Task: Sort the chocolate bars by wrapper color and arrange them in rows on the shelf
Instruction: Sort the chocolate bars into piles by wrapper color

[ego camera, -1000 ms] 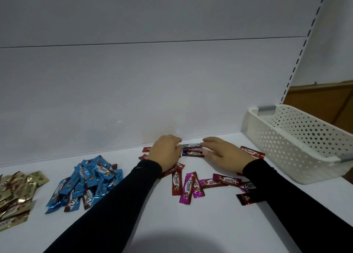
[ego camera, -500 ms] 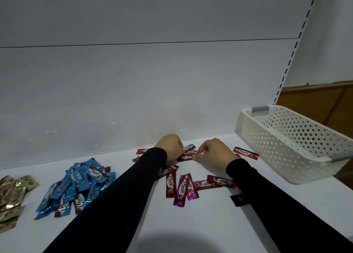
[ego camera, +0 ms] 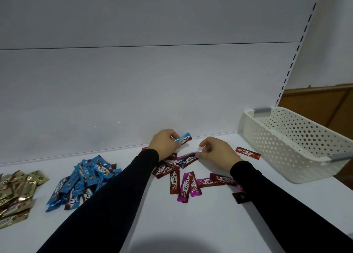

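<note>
Head view: left hand grips a blue bar, fingers curled round its near end, the far end sticking out toward the shelf's back wall. Right hand pinches thumb to fingertip on the end of a pink bar, which is blurred, at the top of the mixed heap.

These bars look light and thin, in glossy foil that should be slick and crinkly. Each is probably stiff enough along its length to lift by one end without drooping, though a hard squeeze could snap the chocolate. The crimped end seals look like the easiest hold; a pinch across the middle, thumb on top, would give more control for laying one square in a row.

Taking the heap as landmark: red, pink and dark wrappers overlap in it between the two forearms. Left of it lies the blue pile, and further left, at the frame edge, the gold pile. Right of it one red bar lies alone, and beyond that a white perforated basket stands at the shelf's end.

All rest on a smooth white shelf, flat and likely slippery, so bars could skate when nudged. Room is plentiful in front of the heap.
</note>
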Demonstrator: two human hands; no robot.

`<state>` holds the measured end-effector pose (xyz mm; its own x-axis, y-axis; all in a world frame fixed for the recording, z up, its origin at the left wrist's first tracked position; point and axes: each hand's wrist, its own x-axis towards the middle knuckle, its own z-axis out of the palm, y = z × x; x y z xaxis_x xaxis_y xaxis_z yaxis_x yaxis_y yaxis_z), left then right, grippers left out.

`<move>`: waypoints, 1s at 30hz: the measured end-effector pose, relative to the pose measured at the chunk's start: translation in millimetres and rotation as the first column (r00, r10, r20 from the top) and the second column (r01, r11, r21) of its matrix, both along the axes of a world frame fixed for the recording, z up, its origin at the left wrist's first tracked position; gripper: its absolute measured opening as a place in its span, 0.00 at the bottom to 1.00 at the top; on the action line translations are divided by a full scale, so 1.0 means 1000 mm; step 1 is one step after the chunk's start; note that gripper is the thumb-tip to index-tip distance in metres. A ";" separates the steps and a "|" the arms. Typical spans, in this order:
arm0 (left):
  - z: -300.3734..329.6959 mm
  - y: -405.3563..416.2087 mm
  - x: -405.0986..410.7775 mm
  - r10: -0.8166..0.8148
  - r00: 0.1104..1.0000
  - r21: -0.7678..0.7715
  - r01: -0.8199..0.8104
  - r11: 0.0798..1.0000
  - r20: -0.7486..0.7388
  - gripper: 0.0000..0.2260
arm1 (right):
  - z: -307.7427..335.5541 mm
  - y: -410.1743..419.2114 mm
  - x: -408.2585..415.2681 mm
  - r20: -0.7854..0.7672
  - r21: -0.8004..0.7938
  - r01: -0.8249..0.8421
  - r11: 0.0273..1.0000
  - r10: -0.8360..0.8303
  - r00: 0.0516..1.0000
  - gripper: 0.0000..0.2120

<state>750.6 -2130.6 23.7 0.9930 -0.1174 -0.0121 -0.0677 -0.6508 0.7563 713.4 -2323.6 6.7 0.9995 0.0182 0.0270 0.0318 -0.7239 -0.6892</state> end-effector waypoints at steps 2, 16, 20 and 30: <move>0.000 0.007 0.000 0.056 0.998 -0.091 -0.055 0.994 0.006 0.06 | 0.001 0.004 0.001 0.000 -0.044 0.019 0.999 -0.019 1.000 0.14; 0.010 0.054 -0.033 0.104 0.994 -0.134 -0.097 0.986 0.044 0.04 | 0.010 0.037 -0.007 -0.051 -0.213 0.123 0.969 -0.137 0.989 0.14; 0.015 0.074 -0.051 0.130 0.989 -0.194 -0.114 0.974 0.072 0.04 | 0.018 0.025 -0.018 0.049 -0.110 0.250 0.962 -0.246 0.968 0.10; 0.030 0.150 -0.098 0.394 0.902 -0.389 -0.303 0.870 0.179 0.04 | 0.031 0.108 -0.051 0.157 0.466 0.021 0.885 -0.105 0.982 0.02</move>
<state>652.5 -1980.1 53.4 0.9345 0.2854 0.2126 -0.0976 -0.3687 0.9244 662.3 -2215.7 37.5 0.9768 -0.1014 0.1885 0.1456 -0.3308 -0.9324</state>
